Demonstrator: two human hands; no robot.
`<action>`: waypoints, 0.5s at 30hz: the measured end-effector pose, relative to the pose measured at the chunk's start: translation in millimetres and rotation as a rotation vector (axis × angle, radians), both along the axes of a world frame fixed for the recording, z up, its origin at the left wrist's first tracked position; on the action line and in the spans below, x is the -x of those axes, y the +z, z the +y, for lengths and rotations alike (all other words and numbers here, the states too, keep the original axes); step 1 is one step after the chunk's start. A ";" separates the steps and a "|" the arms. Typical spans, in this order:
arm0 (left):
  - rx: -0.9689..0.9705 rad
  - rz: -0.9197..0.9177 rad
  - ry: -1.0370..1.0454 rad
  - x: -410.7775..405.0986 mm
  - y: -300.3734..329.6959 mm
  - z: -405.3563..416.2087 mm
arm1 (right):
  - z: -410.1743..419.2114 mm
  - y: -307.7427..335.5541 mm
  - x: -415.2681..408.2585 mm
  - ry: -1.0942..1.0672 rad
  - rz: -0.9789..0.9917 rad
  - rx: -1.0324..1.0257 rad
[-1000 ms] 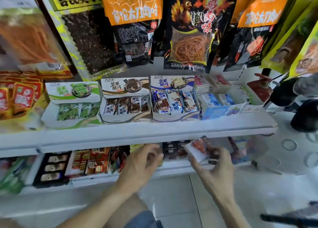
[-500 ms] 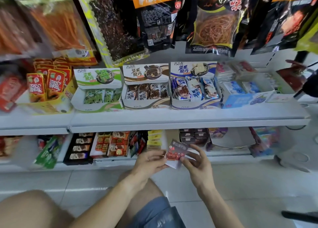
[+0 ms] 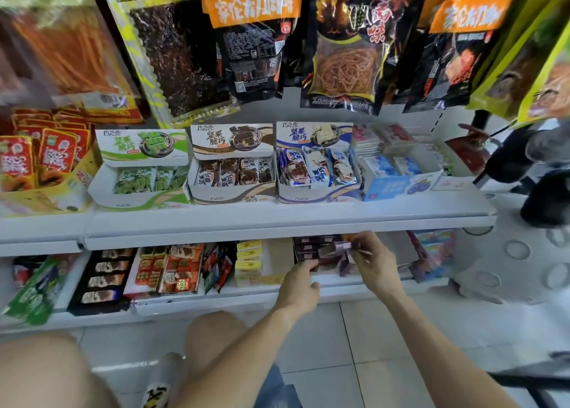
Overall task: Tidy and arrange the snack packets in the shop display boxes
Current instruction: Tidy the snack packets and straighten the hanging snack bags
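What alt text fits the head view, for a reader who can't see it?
Both hands reach under the upper shelf to a dark display box on the lower shelf: the right hand pinches a small dark packet, and the left hand grips the box's front. Green, brown and blue snack boxes line the shelf above.

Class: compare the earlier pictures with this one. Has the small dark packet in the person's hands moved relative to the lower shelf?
Yes. The small dark packet, held out in front of the white lower shelf edge before, now sits up and inward, over the dark display box.
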State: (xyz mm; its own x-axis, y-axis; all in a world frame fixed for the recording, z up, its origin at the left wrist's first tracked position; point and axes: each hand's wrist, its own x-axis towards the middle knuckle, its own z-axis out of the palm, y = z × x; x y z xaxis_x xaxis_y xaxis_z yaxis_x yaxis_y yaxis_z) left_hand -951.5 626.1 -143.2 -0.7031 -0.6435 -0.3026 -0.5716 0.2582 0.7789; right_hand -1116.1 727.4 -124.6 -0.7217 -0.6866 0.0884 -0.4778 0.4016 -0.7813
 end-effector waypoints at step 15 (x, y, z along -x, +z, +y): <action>0.416 -0.188 -0.303 21.1 -23.1 -13.5 | -2.1 -31.7 29.4 0.111 0.130 -0.094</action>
State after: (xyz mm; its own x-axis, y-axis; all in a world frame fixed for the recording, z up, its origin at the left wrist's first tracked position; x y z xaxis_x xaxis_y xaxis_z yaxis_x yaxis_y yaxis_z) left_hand -972.6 612.6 -166.4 -0.8337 -0.5131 -0.2042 -0.5435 0.6970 0.4678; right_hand -1145.4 725.3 -156.4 -0.6273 -0.7713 0.1077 -0.6181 0.4090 -0.6713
